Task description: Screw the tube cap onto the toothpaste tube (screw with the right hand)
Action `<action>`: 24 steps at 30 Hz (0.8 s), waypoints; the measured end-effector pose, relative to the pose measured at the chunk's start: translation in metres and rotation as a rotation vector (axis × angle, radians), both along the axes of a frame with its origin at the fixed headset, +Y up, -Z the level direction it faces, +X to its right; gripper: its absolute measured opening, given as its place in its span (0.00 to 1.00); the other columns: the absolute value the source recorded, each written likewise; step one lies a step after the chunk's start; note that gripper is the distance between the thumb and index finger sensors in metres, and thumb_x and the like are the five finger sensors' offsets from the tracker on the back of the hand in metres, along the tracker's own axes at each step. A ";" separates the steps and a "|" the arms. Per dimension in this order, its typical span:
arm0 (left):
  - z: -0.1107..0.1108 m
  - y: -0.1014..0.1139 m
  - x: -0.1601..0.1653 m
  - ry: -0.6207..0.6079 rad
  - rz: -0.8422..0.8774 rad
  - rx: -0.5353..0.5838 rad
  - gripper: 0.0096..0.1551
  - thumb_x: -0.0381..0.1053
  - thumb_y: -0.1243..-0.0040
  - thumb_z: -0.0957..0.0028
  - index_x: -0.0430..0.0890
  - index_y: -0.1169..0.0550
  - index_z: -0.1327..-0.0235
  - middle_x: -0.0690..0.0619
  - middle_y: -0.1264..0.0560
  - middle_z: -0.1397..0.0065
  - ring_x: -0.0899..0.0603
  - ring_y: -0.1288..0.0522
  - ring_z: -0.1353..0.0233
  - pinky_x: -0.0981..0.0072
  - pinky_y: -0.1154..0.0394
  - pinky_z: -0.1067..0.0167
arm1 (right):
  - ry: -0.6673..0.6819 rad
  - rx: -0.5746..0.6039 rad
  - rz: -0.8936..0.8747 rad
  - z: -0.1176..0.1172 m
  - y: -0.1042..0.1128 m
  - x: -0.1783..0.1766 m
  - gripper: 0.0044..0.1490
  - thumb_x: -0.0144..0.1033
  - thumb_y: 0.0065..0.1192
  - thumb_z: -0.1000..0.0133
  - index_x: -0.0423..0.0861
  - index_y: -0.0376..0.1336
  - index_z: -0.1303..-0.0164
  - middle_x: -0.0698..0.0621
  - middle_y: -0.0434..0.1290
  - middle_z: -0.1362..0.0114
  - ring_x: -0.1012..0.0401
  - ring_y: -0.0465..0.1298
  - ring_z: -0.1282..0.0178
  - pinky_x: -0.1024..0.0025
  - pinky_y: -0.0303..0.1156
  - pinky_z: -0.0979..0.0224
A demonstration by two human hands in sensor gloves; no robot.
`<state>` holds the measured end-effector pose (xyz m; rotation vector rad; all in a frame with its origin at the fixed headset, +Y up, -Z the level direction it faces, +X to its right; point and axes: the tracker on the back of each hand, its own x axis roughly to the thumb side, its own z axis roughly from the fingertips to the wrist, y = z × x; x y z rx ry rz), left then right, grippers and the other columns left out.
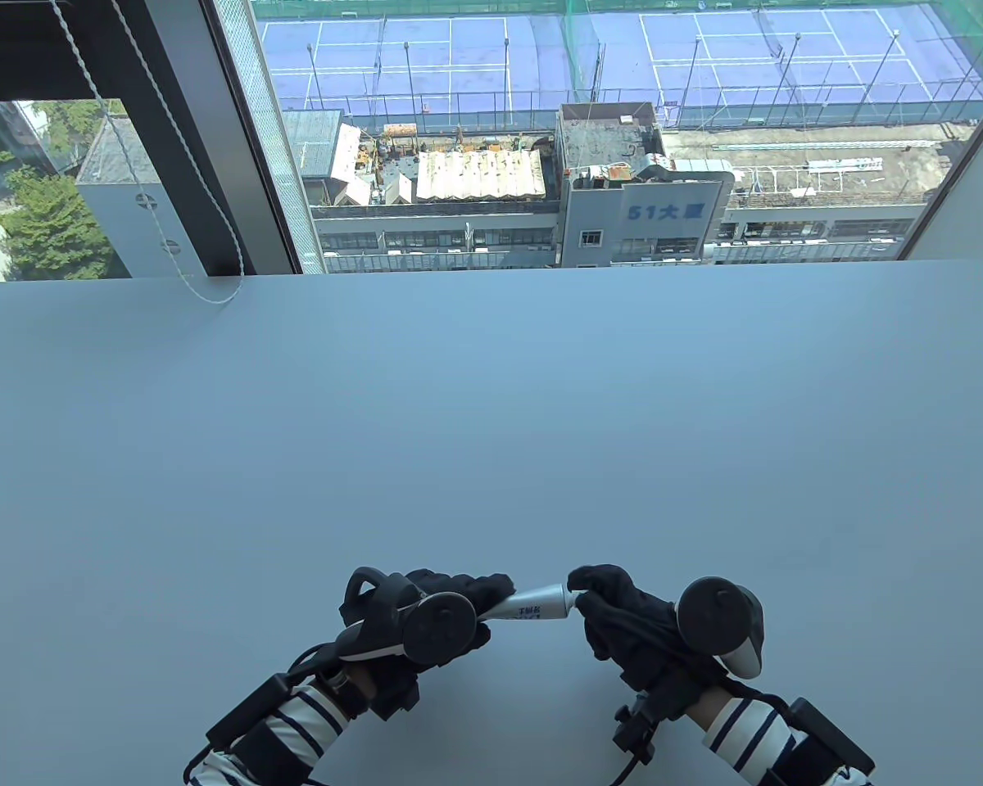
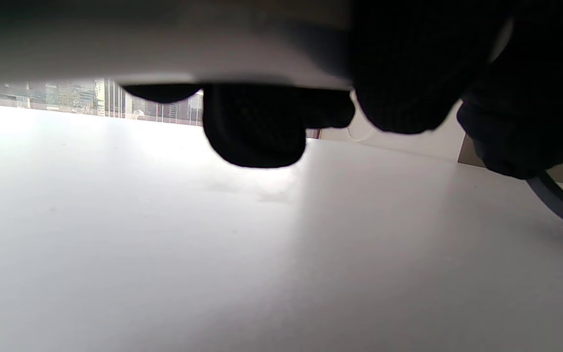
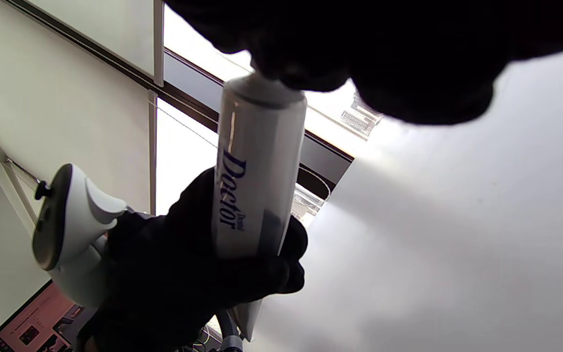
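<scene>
A white toothpaste tube with dark lettering is held level above the table, near its front edge. My left hand grips the tube's body at its left end. My right hand closes its fingertips around the tube's right end, where the cap is hidden under the glove. In the right wrist view the tube runs from my left hand up into my right fingers. In the left wrist view the tube fills the top edge, with dark fingers below it.
The white table stretches bare to the window at the back. A blind cord hangs to the table's far left edge. A cable from the glove lies at the right in the left wrist view.
</scene>
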<state>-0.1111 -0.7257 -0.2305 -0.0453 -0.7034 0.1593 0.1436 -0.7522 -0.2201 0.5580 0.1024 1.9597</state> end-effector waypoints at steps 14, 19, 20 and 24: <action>-0.001 0.001 -0.001 0.009 0.006 -0.003 0.46 0.70 0.32 0.65 0.59 0.36 0.32 0.43 0.25 0.36 0.36 0.21 0.42 0.49 0.25 0.39 | -0.001 0.018 -0.017 0.001 0.000 0.001 0.31 0.32 0.47 0.32 0.24 0.54 0.28 0.42 0.76 0.64 0.46 0.77 0.63 0.40 0.70 0.56; 0.000 0.000 0.000 0.001 0.009 -0.011 0.46 0.70 0.32 0.65 0.59 0.36 0.32 0.43 0.25 0.36 0.35 0.21 0.42 0.49 0.25 0.39 | -0.083 -0.013 0.019 0.001 -0.002 0.002 0.30 0.37 0.42 0.30 0.24 0.66 0.47 0.46 0.76 0.75 0.49 0.78 0.71 0.41 0.72 0.60; 0.000 0.000 0.000 0.002 -0.003 -0.002 0.46 0.70 0.32 0.65 0.59 0.36 0.32 0.44 0.25 0.36 0.36 0.21 0.42 0.50 0.25 0.39 | -0.109 -0.018 0.022 0.001 -0.003 0.003 0.32 0.40 0.43 0.31 0.25 0.68 0.52 0.47 0.76 0.78 0.49 0.78 0.72 0.42 0.72 0.61; -0.001 0.000 -0.001 0.008 0.011 -0.008 0.46 0.70 0.32 0.65 0.59 0.36 0.32 0.43 0.25 0.36 0.36 0.21 0.42 0.50 0.25 0.39 | -0.101 -0.005 0.062 0.000 -0.001 0.007 0.47 0.55 0.36 0.34 0.24 0.70 0.55 0.46 0.77 0.79 0.47 0.79 0.70 0.40 0.72 0.59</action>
